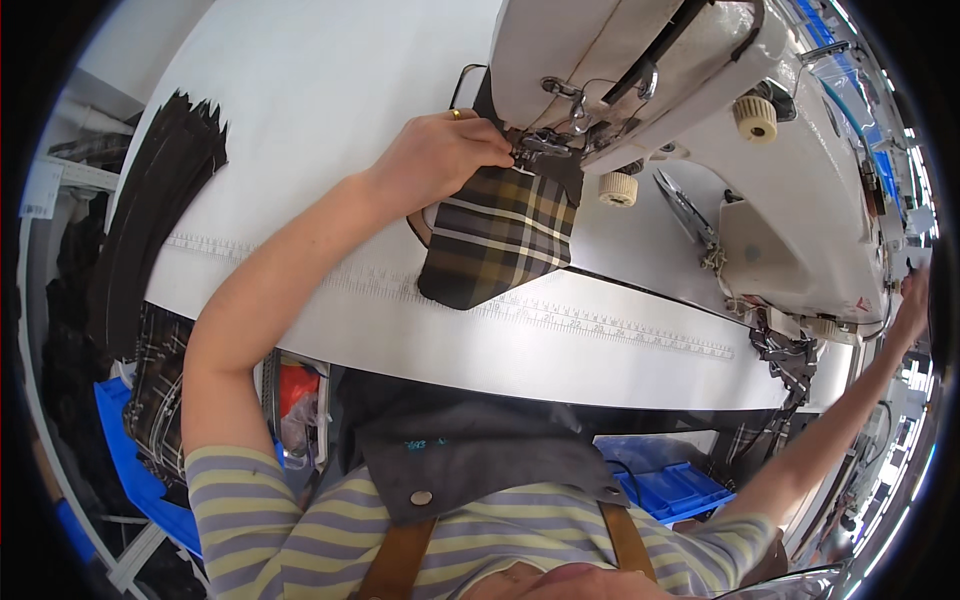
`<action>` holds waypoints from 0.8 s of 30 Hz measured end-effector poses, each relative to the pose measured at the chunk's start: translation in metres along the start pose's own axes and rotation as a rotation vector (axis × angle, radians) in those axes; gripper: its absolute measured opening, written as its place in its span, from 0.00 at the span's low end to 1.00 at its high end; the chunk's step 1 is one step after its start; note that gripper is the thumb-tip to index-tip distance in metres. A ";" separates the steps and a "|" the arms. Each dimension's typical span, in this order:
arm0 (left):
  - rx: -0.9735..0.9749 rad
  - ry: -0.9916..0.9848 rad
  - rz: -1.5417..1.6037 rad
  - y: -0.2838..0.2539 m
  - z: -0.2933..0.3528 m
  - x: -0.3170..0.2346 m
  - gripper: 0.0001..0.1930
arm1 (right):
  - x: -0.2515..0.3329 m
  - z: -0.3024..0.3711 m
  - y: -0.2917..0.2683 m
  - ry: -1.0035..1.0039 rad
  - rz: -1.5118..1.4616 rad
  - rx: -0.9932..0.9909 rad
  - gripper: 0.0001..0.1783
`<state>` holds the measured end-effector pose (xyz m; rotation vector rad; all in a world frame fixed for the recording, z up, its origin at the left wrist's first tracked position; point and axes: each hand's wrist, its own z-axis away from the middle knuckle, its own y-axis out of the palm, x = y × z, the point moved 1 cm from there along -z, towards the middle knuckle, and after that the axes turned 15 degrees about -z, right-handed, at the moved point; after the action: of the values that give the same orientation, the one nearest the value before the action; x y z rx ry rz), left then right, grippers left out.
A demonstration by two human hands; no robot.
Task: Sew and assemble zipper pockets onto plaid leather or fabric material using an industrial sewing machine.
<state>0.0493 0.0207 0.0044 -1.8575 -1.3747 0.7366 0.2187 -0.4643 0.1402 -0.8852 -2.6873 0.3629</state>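
Note:
A plaid fabric piece [505, 225] in brown, black and white lies on the sewing machine's bed, its far edge under the presser foot [545, 145]. My left hand [445, 152] has its fingers bent and pressed together at that edge, just left of the needle area. What exactly lies between the fingertips is partly hidden. Far to the right, my right arm reaches out to the end of the white sewing machine [800, 150]. There my right hand [910, 300] is close to the dark rounded end part, small and distorted, its grip unclear.
A stack of dark fabric strips [160, 215] hangs over the table's left edge. Scissors or thread snips [685, 205] lie under the machine arm. A ruler scale [580, 320] runs along the white tabletop. Blue bins [680, 490] stand below.

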 end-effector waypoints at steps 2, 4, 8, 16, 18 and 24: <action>-0.015 -0.003 0.012 0.000 0.000 0.000 0.11 | -0.079 -0.010 -0.020 0.135 0.160 -0.036 0.23; -0.051 0.008 0.022 -0.001 -0.001 0.000 0.11 | -0.137 -0.006 -0.031 0.239 0.208 0.016 0.25; -0.050 0.014 0.010 -0.002 -0.002 -0.001 0.10 | -0.201 0.021 -0.049 0.454 0.012 -0.026 0.31; -0.073 -0.024 0.098 -0.002 -0.002 0.000 0.08 | -0.274 -0.100 -0.064 1.053 -0.219 0.330 0.32; -0.045 -0.019 0.085 -0.002 -0.003 0.000 0.07 | -0.271 -0.074 -0.058 1.103 -0.324 0.248 0.31; -0.041 -0.030 0.084 -0.003 -0.004 0.001 0.06 | -0.240 0.012 -0.063 0.879 -0.813 -0.375 0.32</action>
<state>0.0513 0.0217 0.0090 -1.9539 -1.3466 0.7870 0.3658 -0.6616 0.1035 0.0698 -2.0233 -0.5882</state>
